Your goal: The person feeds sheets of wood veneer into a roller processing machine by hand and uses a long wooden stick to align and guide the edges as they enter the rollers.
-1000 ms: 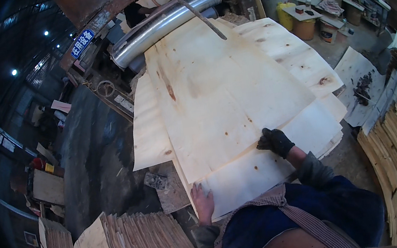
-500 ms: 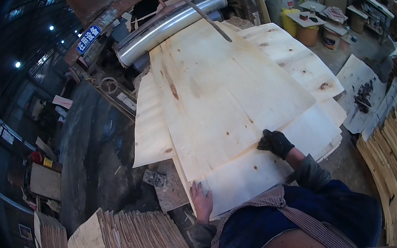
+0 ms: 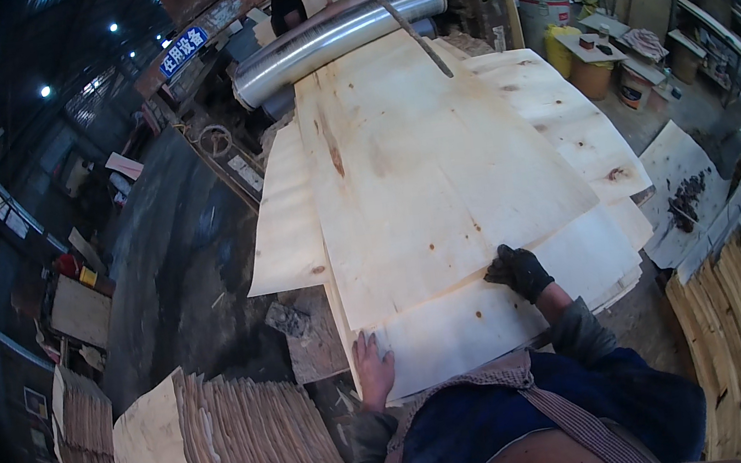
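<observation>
A large pale wood veneer sheet (image 3: 438, 177) lies over other veneer sheets on a stack, its far end at a shiny metal roller (image 3: 337, 36). My left hand (image 3: 374, 370), bare, rests with fingers stretched out at the near left corner of the top sheet. Wearing a black glove, my right hand (image 3: 522, 273) has its fingers curled at the top sheet's near edge, right of the middle. The fingertips are partly hidden by the glove's dark shape. Below that edge, a strip of the lower sheet (image 3: 456, 327) shows.
Bundled veneer stacks (image 3: 248, 441) stand at lower left, and another veneer stack (image 3: 734, 326) at right. A thin bar (image 3: 400, 20) slants over the sheets' far end. Buckets (image 3: 592, 75) stand at far right. A handwheel (image 3: 214, 140) is left of the roller.
The view has turned slightly, shifting the roller rightward in the picture. Both hands keep nearly the same places on the sheets. Something dark now shows behind the roller.
</observation>
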Available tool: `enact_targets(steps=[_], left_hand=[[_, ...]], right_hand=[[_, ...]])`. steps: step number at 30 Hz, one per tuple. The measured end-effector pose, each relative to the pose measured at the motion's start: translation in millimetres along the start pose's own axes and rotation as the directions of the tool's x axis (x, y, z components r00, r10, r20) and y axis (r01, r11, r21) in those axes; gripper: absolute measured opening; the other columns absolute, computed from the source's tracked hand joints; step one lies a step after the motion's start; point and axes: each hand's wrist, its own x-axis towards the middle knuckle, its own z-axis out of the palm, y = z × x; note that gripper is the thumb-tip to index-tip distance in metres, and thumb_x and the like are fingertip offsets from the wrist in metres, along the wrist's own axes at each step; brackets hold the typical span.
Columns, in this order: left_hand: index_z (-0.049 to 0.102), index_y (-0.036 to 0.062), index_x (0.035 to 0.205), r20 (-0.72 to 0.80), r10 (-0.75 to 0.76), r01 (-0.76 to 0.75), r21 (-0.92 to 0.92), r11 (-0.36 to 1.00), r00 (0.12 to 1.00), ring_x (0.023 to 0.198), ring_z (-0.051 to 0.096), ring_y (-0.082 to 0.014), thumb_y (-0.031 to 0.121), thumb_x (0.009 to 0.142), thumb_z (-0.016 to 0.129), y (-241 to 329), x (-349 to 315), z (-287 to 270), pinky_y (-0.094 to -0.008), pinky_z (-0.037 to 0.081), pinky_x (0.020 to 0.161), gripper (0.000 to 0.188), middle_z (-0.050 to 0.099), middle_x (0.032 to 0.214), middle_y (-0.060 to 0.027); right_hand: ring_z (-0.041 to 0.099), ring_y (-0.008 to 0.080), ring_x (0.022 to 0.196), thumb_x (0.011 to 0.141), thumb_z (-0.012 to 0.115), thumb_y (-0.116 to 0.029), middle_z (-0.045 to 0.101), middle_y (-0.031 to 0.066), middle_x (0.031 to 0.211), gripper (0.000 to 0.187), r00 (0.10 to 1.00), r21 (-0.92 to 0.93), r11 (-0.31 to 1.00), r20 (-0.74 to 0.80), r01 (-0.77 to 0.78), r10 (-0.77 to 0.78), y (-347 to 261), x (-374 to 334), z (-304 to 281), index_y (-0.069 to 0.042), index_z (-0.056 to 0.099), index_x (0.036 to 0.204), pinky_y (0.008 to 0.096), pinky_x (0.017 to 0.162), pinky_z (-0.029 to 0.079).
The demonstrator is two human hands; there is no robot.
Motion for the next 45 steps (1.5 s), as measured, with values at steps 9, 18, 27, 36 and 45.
enact_targets(steps=[9, 18, 27, 36, 45], left_hand=[[0.047, -0.0066, 0.121, 0.003, 0.013, -0.013, 0.011, 1.0, 1.0, 0.122, 0.033, -0.0423, 0.009, 0.073, 0.063, 2, 0, -3, -0.0428, 0.03, 0.103, 0.052, 0.034, 0.136, -0.0233], [0.046, -0.0058, 0.122, 0.019, -0.016, 0.016, -0.001, 1.0, 1.0, 0.126, 0.03, -0.0405, 0.01, 0.075, 0.063, 0, -4, -1, -0.0415, 0.028, 0.105, 0.053, 0.032, 0.138, -0.0231], [0.046, -0.0058, 0.123, 0.045, -0.041, 0.04, 0.007, 0.999, 0.998, 0.128, 0.028, -0.0399, 0.012, 0.075, 0.062, 2, -3, -2, -0.0409, 0.027, 0.106, 0.053, 0.031, 0.139, -0.0224], [0.047, -0.007, 0.122, 0.044, -0.044, 0.043, 0.024, 0.999, 0.998, 0.128, 0.028, -0.0402, 0.012, 0.076, 0.062, 6, -3, 0, -0.0412, 0.027, 0.106, 0.052, 0.031, 0.139, -0.0229], [0.051, -0.0081, 0.117, 0.037, -0.102, 0.101, 0.006, 0.995, 0.994, 0.126, 0.031, -0.0397, 0.011, 0.076, 0.061, 13, -4, -2, -0.0407, 0.029, 0.104, 0.046, 0.035, 0.136, -0.0233]], right_hand=[[0.062, 0.0334, 0.072, 0.09, 0.052, -0.019, 0.06, 0.0154, 0.076, 0.018, 1.0, 0.045, 0.999, 0.0, 0.024, -0.024, 0, -2, 2, 0.0, 0.054, 0.09, 0.0473, 0.071, 0.054], [0.062, 0.0325, 0.072, 0.09, 0.053, -0.019, 0.06, 0.0143, 0.076, 0.017, 0.998, 0.042, 0.998, 0.037, 0.039, -0.04, 3, 1, -2, -0.003, 0.054, 0.088, 0.0476, 0.071, 0.054], [0.062, 0.0305, 0.074, 0.091, 0.053, -0.022, 0.059, 0.0124, 0.074, 0.019, 1.0, -0.015, 1.0, 0.002, 0.005, -0.005, 1, 2, 0, -0.003, 0.055, 0.089, 0.0461, 0.072, 0.055], [0.062, 0.0322, 0.076, 0.091, 0.052, -0.021, 0.059, 0.0136, 0.078, 0.019, 0.997, 0.051, 0.999, 0.075, -0.016, 0.012, -4, 3, -1, -0.003, 0.054, 0.09, 0.0472, 0.073, 0.054], [0.062, 0.0338, 0.076, 0.091, 0.051, -0.023, 0.06, 0.0139, 0.079, 0.02, 0.978, 0.074, 0.978, 0.085, -0.197, 0.191, -35, -4, 10, -0.003, 0.055, 0.091, 0.0483, 0.076, 0.053]])
